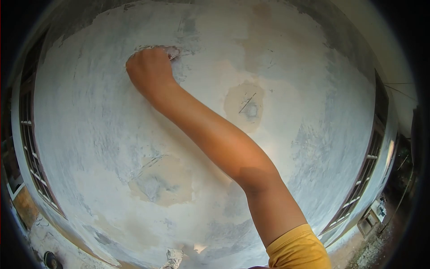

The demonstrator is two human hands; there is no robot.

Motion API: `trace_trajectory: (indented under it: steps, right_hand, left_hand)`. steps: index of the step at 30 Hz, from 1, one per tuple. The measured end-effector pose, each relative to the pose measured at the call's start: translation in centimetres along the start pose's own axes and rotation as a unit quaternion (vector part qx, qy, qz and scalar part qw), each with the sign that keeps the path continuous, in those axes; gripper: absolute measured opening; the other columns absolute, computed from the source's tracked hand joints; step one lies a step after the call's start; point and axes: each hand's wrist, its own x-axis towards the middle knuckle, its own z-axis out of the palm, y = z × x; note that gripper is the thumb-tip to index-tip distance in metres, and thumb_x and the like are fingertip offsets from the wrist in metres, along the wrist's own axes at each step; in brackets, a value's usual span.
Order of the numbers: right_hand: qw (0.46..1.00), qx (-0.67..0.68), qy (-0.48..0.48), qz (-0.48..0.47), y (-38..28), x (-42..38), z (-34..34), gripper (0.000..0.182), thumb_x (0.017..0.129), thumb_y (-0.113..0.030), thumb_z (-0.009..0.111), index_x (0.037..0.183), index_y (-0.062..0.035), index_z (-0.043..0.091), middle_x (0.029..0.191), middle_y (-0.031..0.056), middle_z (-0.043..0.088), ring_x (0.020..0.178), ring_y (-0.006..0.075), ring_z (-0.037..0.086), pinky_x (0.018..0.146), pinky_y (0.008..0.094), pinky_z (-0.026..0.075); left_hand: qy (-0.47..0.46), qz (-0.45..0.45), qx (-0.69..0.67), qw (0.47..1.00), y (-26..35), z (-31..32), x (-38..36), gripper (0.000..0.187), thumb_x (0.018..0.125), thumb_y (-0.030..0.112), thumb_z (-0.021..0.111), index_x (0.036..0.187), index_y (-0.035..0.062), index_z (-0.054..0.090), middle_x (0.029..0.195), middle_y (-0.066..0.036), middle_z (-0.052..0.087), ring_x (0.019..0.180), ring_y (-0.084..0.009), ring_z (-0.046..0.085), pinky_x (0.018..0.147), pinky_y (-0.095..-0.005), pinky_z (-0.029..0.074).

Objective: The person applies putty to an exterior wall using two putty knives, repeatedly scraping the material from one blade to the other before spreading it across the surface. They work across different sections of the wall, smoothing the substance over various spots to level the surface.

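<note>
My right hand (pixel 150 69) is closed and pressed up to the pale plastered wall (pixel 210 58), at the upper left of the head view. Beside its knuckles shows a bit of a flat, thin-edged blade (pixel 174 53) smeared with putty; the fist hides the rest of it. The bare right forearm crosses the wall from a yellow sleeve (pixel 300 249) at lower right. My left hand is out of view. At the bottom edge a putty-smeared flat piece (pixel 174 258) pokes into view, and what holds it cannot be seen.
Beige dried patches (pixel 246 105) mark the wall, with another rough patch (pixel 163 181) lower left. A barred window (pixel 33 148) stands at the left and a second window (pixel 367 166) at the right. A dark round object (pixel 51 260) lies on the ground, lower left.
</note>
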Motion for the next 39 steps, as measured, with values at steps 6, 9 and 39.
trace_trajectory:
  steps: [6, 9, 39]
  right_hand:
    - [0.952, 0.295, -0.058, 0.048, -10.5, -9.1, -8.6, 0.005, 0.065, -0.005, 0.06, 0.07, -0.0041, 0.061, 0.065, 0.0116, 0.062, 0.056, 0.02, 0.06, 0.052, 0.0297, 0.042]
    - [0.935, 0.326, -0.124, 0.062, -10.0, -12.9, -12.6, 0.01, 0.067, -0.007, 0.06, 0.077, -0.006, 0.062, 0.07, 0.0092, 0.062, 0.059, 0.0195, 0.06, 0.055, 0.0289, 0.042]
    - [0.975, 0.025, -0.103, 0.197, 2.4, -20.6, -18.0, 0.033, 0.06, 0.002, 0.063, 0.089, -0.0113, 0.067, 0.059, 0.0011, 0.053, 0.049, 0.0149, 0.051, 0.047, 0.0277, 0.034]
  left_hand:
    - [0.015, -0.04, 0.025, 0.999, 1.8, 2.6, -1.6, 0.036, 0.091, 0.039, 0.049, 0.1, 0.0047, 0.055, 0.068, -0.006, 0.057, 0.045, -0.0095, 0.045, 0.035, -0.0225, 0.036]
    - [0.019, -0.036, 0.026, 0.999, 1.0, 1.3, -2.1, 0.033, 0.09, 0.034, 0.049, 0.1, 0.004, 0.055, 0.07, -0.006, 0.058, 0.048, -0.0101, 0.047, 0.037, -0.023, 0.037]
    - [0.035, -0.041, 0.031, 0.998, -2.1, 3.5, -4.5, 0.027, 0.086, 0.008, 0.043, 0.107, -0.0035, 0.056, 0.079, -0.01, 0.06, 0.06, -0.0156, 0.056, 0.05, -0.0262, 0.044]
